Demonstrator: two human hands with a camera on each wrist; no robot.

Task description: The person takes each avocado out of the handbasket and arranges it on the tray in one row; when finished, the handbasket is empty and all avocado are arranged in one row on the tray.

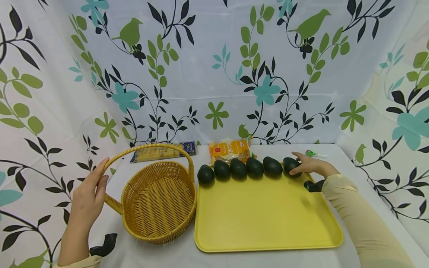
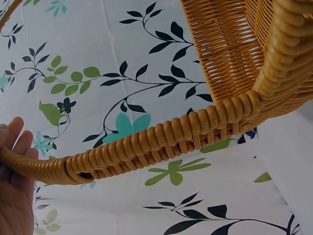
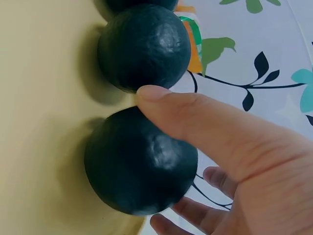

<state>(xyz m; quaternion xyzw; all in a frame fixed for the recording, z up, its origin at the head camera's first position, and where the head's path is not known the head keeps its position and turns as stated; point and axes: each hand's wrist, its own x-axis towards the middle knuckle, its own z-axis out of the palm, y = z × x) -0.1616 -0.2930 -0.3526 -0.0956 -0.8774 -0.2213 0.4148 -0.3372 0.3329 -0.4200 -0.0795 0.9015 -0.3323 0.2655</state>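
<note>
At the left my left hand [image 1: 88, 191] holds the arched handle of a wicker basket [image 1: 192, 217], whose inside shows bare weave. The left wrist view shows the fingers [image 2: 22, 147] round the handle [image 2: 146, 142]. Along the far edge of a yellow tray [image 1: 268, 216] lies a row of several dark green avocados [image 1: 238, 169]. My right hand [image 1: 313, 165] is at the rightmost avocado [image 1: 291, 163], thumb on one side and fingers on the other. In the right wrist view the thumb [image 3: 181, 112] crosses this avocado's [image 3: 137, 166] edge, its tip close to the neighbouring avocado [image 3: 144, 46].
Behind the basket lies a long yellow-and-blue packet [image 1: 161, 152]. An orange bag [image 1: 229, 149] sits behind the avocados, and a green-wrapped lollipop [image 1: 311, 153] lies behind the right hand. A patterned cloth [image 1: 214, 74] hangs at the back and sides of the white table [image 1: 140, 253].
</note>
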